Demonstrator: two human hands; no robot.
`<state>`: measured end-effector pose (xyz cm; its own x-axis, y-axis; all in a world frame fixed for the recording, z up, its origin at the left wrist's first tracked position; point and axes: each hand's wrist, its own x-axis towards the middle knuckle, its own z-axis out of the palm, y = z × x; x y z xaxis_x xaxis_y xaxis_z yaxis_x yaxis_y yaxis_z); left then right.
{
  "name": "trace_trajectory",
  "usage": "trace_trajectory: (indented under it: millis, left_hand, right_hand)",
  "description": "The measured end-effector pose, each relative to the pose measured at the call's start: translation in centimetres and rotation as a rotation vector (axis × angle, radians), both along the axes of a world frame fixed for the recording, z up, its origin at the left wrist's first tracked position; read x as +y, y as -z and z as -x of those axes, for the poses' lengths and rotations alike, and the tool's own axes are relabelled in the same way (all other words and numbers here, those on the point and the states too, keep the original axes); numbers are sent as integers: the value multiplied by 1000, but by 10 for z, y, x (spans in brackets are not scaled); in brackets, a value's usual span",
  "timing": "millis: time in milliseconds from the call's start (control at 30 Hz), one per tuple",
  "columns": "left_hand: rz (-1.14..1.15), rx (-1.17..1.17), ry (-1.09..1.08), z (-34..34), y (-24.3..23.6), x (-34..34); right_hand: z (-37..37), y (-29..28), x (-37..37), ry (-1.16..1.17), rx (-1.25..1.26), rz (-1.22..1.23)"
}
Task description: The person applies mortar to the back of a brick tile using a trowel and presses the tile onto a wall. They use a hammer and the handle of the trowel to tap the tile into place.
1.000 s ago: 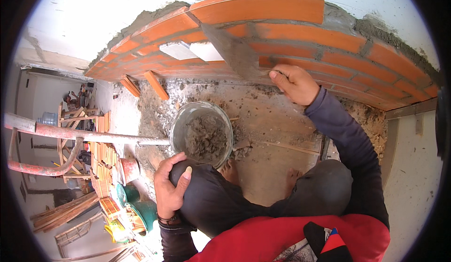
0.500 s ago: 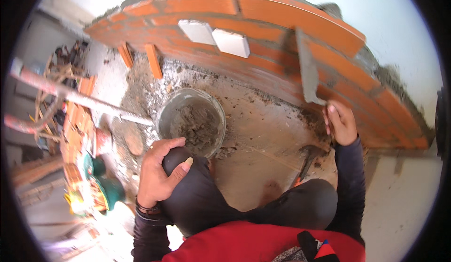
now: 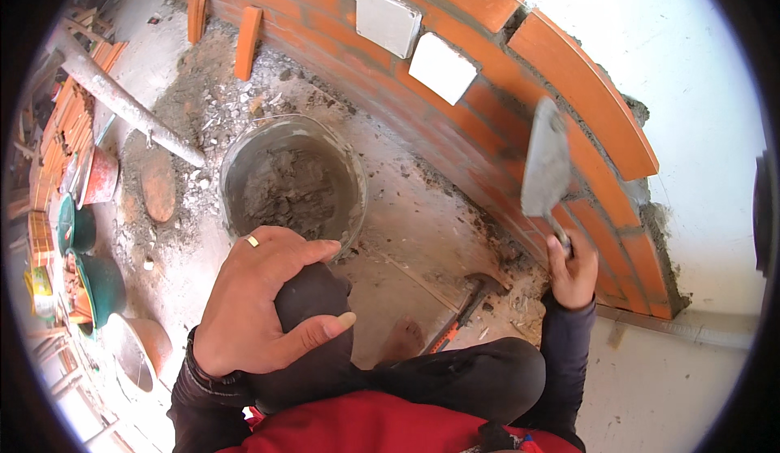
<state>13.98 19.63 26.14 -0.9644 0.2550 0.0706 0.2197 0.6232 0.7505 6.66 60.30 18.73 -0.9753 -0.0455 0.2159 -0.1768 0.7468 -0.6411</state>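
My right hand (image 3: 574, 269) is closed round the handle of a pointed trowel (image 3: 547, 160), its grey blade raised in front of the brick wall (image 3: 496, 120). Resting on my bent knee, my left hand (image 3: 264, 303) has its thumb and fingers apart and holds nothing. Just beyond that knee stands a bucket (image 3: 357, 178) with grey mortar (image 3: 296, 195) in it. Two white square box covers (image 3: 388, 21) are set in the wall's face. Mortar shows along the joints and at the wall's stepped right end.
A hammer (image 3: 467, 311) with an orange and black handle lies on the floor beside my legs. Loose bricks (image 3: 249, 43) lean near the wall's foot. A pole (image 3: 130, 99) slants in from the left, past green buckets (image 3: 101, 286) and stacked bricks (image 3: 65, 140).
My view has turned, so the wall slants more steeply and the bucket appears further left. The trowel has turned to show its blade's broad face. My left hand stays on the knee.
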Motion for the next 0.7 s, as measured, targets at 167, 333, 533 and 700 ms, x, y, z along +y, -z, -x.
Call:
trace_trajectory:
  millis: [167, 333, 533, 700]
  left_hand:
    - [-32, -3, 58, 9, 9, -16]
    - [-155, -47, 107, 22, 15, -38]
    - [-272, -141, 145, 35, 23, -70]
    - [-357, -231, 155, 41, 25, -83]
  right_hand:
    - [60, -9, -55, -89, -175, 83]
    - [77, 6, -47, -112, -156, 224]
    - [45, 7, -33, -46, -195, 614]
    - [22, 14, 2, 15, -162, 650]
